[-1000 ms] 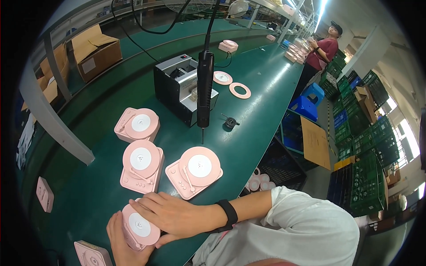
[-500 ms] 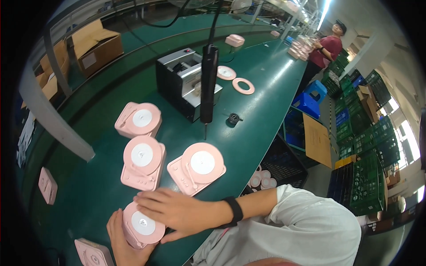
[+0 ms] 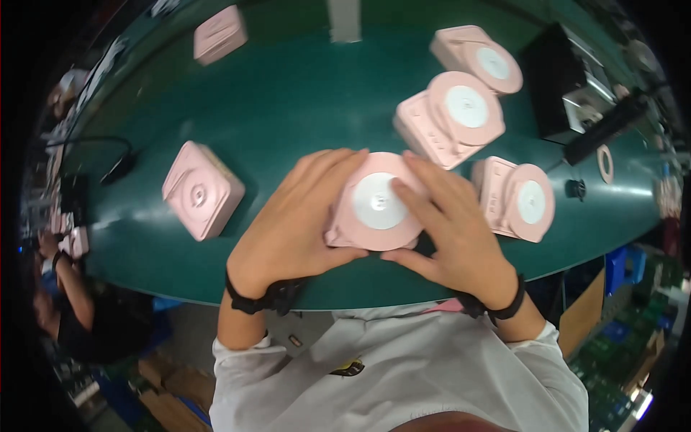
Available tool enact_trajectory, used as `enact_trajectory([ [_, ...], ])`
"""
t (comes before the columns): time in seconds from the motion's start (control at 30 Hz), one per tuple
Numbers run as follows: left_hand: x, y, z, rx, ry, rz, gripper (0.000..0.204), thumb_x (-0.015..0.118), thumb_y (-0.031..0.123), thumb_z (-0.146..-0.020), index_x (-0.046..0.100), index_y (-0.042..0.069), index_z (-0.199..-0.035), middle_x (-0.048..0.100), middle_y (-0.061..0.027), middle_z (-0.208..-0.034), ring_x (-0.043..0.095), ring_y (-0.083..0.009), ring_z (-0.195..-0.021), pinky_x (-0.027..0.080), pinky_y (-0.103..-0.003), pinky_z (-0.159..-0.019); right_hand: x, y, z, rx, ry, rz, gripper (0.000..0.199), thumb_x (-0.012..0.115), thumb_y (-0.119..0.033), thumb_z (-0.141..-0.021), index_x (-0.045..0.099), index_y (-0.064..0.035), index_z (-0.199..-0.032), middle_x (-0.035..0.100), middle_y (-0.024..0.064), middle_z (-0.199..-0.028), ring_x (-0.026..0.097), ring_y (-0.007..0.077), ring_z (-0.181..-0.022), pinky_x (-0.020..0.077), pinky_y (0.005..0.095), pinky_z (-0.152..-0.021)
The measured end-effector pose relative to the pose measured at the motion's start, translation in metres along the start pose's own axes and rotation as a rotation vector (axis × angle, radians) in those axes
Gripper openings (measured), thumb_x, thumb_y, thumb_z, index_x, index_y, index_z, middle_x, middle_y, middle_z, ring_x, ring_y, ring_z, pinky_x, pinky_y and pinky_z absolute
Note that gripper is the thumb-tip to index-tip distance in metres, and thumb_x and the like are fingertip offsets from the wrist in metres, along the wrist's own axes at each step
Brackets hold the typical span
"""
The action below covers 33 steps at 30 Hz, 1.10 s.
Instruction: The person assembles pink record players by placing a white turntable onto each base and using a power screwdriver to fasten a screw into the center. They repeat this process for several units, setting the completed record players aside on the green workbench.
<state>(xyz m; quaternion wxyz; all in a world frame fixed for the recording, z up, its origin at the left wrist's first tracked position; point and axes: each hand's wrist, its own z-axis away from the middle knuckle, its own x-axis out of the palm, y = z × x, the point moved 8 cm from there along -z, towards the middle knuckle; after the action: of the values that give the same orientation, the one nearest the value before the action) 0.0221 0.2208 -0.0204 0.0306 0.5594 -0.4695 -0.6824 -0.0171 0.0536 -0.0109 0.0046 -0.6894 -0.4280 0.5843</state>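
Note:
A pink square device with a round white disc on top lies near the front edge of the green table. Both hands grip it. My left hand wraps its left side, thumb under the front edge. My right hand covers its right side, with the index finger across the white disc. Each wrist wears a black band.
Three more pink devices with white discs lie to the right and behind. A pink square unit sits at the left, another at the far back. A black box stands right. Another person's arm is at the far left.
The view has swung down and left, so the table now fills the frame. The pink device stays in both hands, and my right hand now lies over its white disc.

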Motion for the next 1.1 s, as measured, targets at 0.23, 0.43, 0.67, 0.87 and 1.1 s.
enact_trajectory([
  [0.23,0.004,-0.006,0.007,-0.023,-0.010,0.018,0.111,0.095,0.020,-0.058,0.043,0.003,-0.155,0.051,-0.0225,-0.149,0.046,-0.0427,-0.139,0.039,-0.048,-0.116,-0.020,0.018,0.013,0.065,-0.014,0.073,0.066,0.091,-0.028,-0.070,0.067,-0.0016,-0.125,0.063,0.0171,-0.130,0.061,0.0371,-0.117,0.0462,0.0465,-0.100],
  [0.43,0.004,-0.008,0.002,-0.025,-0.019,-0.004,0.114,0.096,0.019,-0.056,0.042,0.002,-0.155,0.051,-0.0213,-0.150,0.046,-0.0418,-0.139,0.039,-0.047,-0.116,-0.009,0.002,-0.001,0.049,0.131,-0.067,0.048,0.090,-0.020,-0.069,0.071,-0.0015,-0.109,0.065,0.0121,-0.105,0.061,0.0319,-0.091,0.0492,0.0445,-0.088],
  [0.67,-0.012,-0.022,0.000,-0.065,0.081,-0.132,0.114,0.097,0.022,-0.058,0.042,0.002,-0.156,0.047,-0.0197,-0.155,0.045,-0.0385,-0.142,0.036,-0.046,-0.119,-0.106,0.032,0.035,0.031,0.467,0.071,0.034,0.080,-0.002,-0.076,0.074,-0.0037,-0.109,0.065,0.0072,-0.089,0.063,0.0255,-0.075,0.0518,0.0354,-0.076],
  [0.87,-0.055,-0.059,0.020,-0.187,0.513,-0.585,0.073,0.077,0.018,-0.090,0.043,0.000,-0.153,0.044,-0.0223,-0.157,0.040,-0.0411,-0.146,0.029,-0.047,-0.122,-0.212,0.127,0.109,0.243,0.720,0.495,0.027,0.064,0.006,-0.091,0.068,0.0007,-0.117,0.063,0.0130,-0.107,0.063,0.0253,-0.092,0.0511,0.0333,-0.085],
  [1.1,-0.117,-0.136,0.116,-0.596,0.775,-0.545,0.066,0.071,0.027,-0.098,0.047,-0.003,-0.151,0.050,-0.0259,-0.152,0.049,-0.0395,-0.139,0.039,-0.046,-0.115,-0.210,0.221,0.156,0.513,0.433,0.441,0.042,0.072,-0.016,-0.095,0.060,0.0000,-0.131,0.060,0.0188,-0.131,0.059,0.0357,-0.125,0.0468,0.0421,-0.106],
])
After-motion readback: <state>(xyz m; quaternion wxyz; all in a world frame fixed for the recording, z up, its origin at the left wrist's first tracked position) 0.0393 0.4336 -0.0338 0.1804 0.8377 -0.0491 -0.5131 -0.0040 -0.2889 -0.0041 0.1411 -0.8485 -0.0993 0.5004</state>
